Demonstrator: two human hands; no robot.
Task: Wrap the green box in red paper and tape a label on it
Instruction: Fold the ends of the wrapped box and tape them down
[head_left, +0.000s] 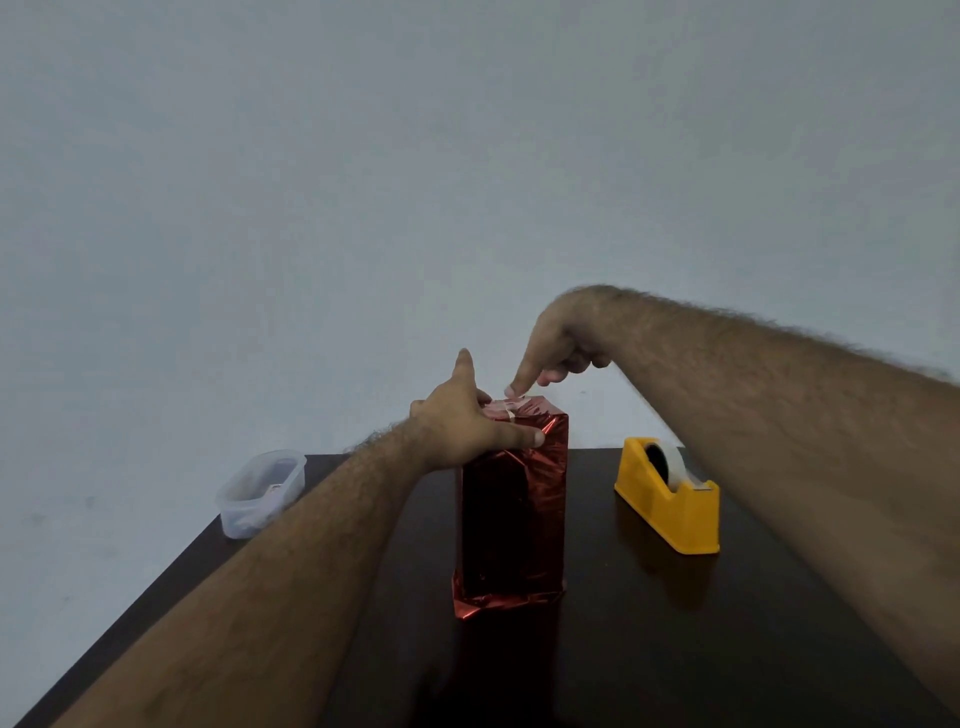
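1. Head view shows a dark counter (675, 649) under both forearms, with a pale wall behind it.
2. Standing upright on the counter, beneath both hands, is the box (511, 519), tall and fully covered in shiny red paper, the paper flaring a little at its foot.
3. Left hand (462, 426) grasps the top of the box from its left side: the thumb lies across the near upper edge, the other fingers reach over the top, and the forefinger points up.
4. Right hand (558, 348) comes down from above with its forefinger straight, the tip pressing on the top face; its other fingers are curled in and hold nothing.
5. Yellow tape dispenser (670, 499) sits on the counter to the right of the right hand, apart from the box.
6. Clear plastic tub (260, 491) rests at the counter's left edge, well left of the left hand.
7. Strip of tape (509, 408) lies on the box top, between the two hands, under the right fingertip.
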